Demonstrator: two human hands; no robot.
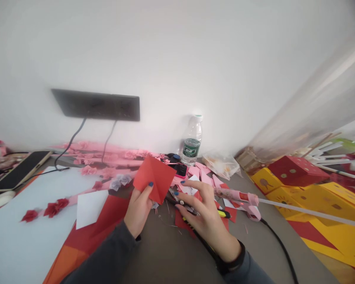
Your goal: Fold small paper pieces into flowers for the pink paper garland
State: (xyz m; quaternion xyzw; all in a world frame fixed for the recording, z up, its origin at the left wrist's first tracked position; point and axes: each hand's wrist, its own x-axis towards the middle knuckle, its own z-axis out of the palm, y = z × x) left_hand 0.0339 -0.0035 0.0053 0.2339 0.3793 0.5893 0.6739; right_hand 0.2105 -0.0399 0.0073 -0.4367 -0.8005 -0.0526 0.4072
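My left hand (138,209) pinches a creased square of red paper (154,177), its thumb lying on the near face. To the right of the paper, my right hand (207,217) hovers with its fingers apart and nothing between them. Beneath that hand lie a yellow-and-black cutter (224,213), dark scissors-like tools I cannot make out fully, and red and pink paper scraps. A pink glue gun (236,197) lies beyond it, its black cable running off to the right.
A water bottle (192,142) stands against the wall. Pink stems with paper flowers (56,207) lie at the left, near white paper (91,208) and red sheets (106,223). A phone (22,169) rests at far left. Yellow and red boxes (298,173) stand at the right.
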